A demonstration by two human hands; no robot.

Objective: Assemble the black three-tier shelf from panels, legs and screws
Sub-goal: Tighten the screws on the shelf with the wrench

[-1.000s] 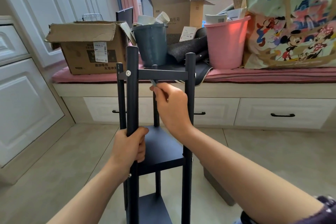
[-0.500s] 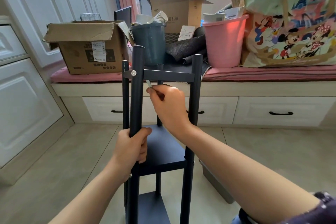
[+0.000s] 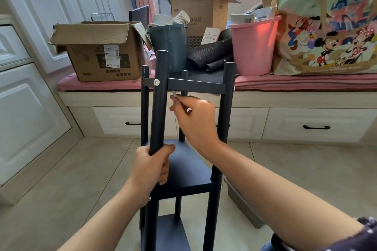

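Left hand [image 3: 152,166] is gripping the near front leg [image 3: 159,104] of the shelf [image 3: 183,169] at mid height, right hand [image 3: 195,120] is pinching a small metal key [image 3: 174,93] just under the top panel [image 3: 195,85], near the silver screw [image 3: 156,82] on that leg. Shelf is standing upright on the tiled floor [image 3: 295,169] in front of the window bench [image 3: 285,96], all three tiers already in place. Frame is looking stiff but light and tall, likely tippy; smooth round legs could be slippery, so holding a leg close to a panel joint seems best. Behind it a cardboard box [image 3: 100,57], grey bucket [image 3: 169,47] and pink bucket [image 3: 253,47] are sitting on the bench
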